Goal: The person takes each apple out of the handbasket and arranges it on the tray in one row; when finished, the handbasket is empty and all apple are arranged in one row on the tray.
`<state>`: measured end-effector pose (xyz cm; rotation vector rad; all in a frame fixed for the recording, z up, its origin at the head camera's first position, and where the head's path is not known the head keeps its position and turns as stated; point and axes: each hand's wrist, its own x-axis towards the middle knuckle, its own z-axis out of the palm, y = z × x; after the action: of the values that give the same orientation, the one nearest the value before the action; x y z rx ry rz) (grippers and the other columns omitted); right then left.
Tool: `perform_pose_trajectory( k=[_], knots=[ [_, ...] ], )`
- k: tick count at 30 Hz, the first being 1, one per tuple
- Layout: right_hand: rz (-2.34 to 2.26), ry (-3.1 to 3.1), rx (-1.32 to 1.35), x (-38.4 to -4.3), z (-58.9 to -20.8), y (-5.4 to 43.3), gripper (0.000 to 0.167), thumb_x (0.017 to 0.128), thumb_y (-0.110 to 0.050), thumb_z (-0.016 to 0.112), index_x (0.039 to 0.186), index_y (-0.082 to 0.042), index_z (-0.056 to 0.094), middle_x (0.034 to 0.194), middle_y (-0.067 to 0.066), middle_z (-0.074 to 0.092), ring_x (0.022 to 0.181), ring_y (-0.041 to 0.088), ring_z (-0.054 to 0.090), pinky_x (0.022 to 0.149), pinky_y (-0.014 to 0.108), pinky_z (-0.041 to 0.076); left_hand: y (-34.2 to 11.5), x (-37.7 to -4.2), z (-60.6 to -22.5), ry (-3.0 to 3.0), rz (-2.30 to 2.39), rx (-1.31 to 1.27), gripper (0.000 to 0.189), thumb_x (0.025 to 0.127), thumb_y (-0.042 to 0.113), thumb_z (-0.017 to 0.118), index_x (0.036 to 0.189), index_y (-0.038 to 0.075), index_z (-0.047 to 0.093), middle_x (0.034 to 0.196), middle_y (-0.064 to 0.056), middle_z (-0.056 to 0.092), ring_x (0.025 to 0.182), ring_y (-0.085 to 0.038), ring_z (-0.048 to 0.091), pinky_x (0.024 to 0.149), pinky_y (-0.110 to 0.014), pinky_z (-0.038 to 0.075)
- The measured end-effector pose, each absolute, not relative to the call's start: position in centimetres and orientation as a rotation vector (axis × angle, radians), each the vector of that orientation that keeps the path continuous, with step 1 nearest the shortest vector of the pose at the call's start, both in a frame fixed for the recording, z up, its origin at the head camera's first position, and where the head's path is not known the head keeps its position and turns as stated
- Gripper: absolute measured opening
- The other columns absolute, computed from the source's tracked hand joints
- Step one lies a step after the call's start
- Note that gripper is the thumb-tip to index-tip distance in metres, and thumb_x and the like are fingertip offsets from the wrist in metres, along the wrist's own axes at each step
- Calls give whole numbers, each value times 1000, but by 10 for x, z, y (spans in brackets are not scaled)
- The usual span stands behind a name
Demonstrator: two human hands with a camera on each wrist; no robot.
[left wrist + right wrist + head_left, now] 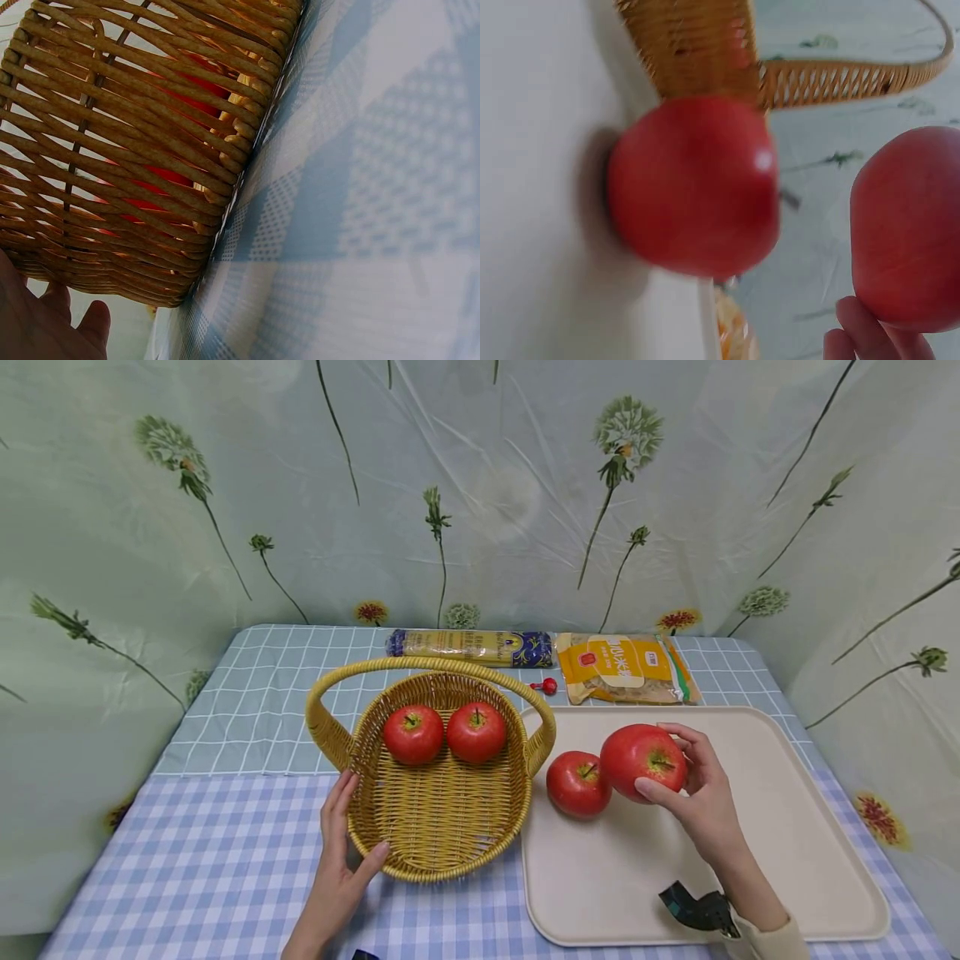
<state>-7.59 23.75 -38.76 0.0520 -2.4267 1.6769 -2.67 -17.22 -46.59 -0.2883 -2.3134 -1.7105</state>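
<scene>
In the head view, my right hand (705, 797) holds a red apple (637, 760) above the beige tray (795, 860), thumb at its near side and fingers behind. Another red apple (577, 785) sits on the tray just left of it and looms large in the right wrist view. My left hand (337, 852) rests at the left front rim of a woven basket (438, 814), its thumb and fingers spread and touching the rim. Two red apples (413, 735) lie side by side in the back of the basket, their red showing through the weave in the left wrist view.
The basket's arched handle (427, 664) stands above its rim. Behind it lie a long blue-and-yellow packet (480, 647), an orange bag (626, 668) and a small red object (548, 686). A checked cloth (202, 852) covers the table, with a flower-printed curtain (495, 560) behind.
</scene>
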Motion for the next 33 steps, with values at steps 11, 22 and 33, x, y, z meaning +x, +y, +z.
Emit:
perform_pose_trajectory(
  k=[11,22,33],
  knots=[
    [1558,-2536,-210,-91,-427,268,66,83,-31,74,140,-26,40,118,3,46,91,13,57,67,24,51,-170,-26,-461,-2305,-1720,-288,86,80,-6,63,151,10,18,155,-5,5,140,-18,3,100,-61,6],
    [1338,-2624,-368,-101,-462,286,74,75,-53,74,138,-32,42,115,3,49,91,24,48,61,27,49,-173,-27,-464,-2347,-1731,-286,85,83,-3,62,153,15,15,156,-1,2,141,-20,-1,103,-57,5],
    [1316,-2741,-427,-91,-430,263,74,78,-47,74,137,-14,42,115,15,49,100,28,42,61,27,45,-172,-27,-464,-2320,-1706,-305,87,81,-4,64,152,13,17,155,-4,4,140,-19,2,103,-55,6]
  ],
)
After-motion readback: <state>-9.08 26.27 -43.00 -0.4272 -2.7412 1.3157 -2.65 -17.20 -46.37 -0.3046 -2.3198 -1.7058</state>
